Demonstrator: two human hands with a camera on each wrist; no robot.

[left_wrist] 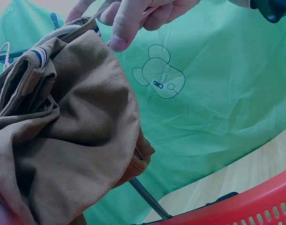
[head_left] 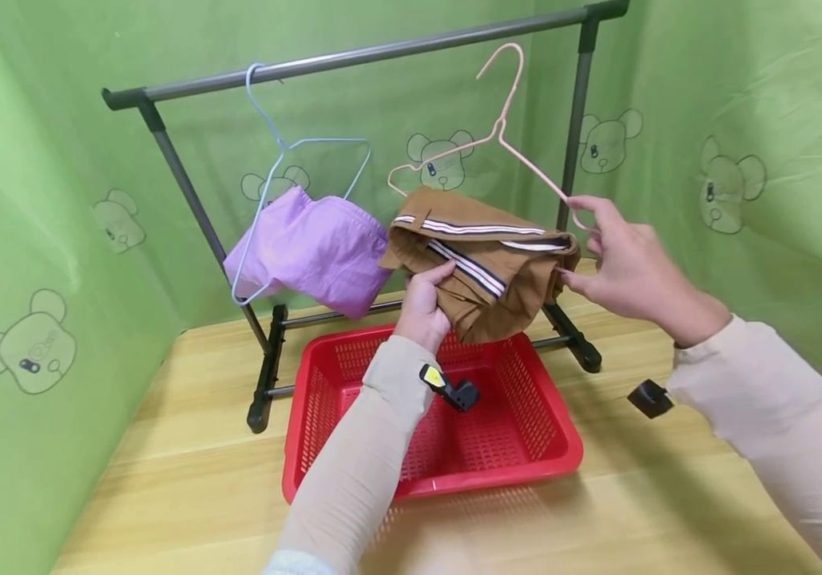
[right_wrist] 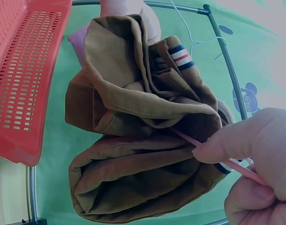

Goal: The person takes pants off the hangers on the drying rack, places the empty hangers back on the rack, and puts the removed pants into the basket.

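The shorts (head_left: 478, 267) were brown woven cloth, softly crumpled, their waistband trimmed with white-and-dark stripes; they hung bunched above the basket (head_left: 490, 477), whose red plastic walls were perforated. The left hand (head_left: 422, 311) gripped them, thumb across the front; its other fingers were hidden behind the folds. The right hand (head_left: 626, 263) pinched one end of the thin pink hanger (head_left: 502, 126), the bar running between thumb and curled fingers into the cloth. Its hook stood below the metal rack's (head_left: 367, 55) rail. A smooth purple garment (head_left: 310, 247) hung there on a blue hanger (head_left: 282, 145), left of the shorts.
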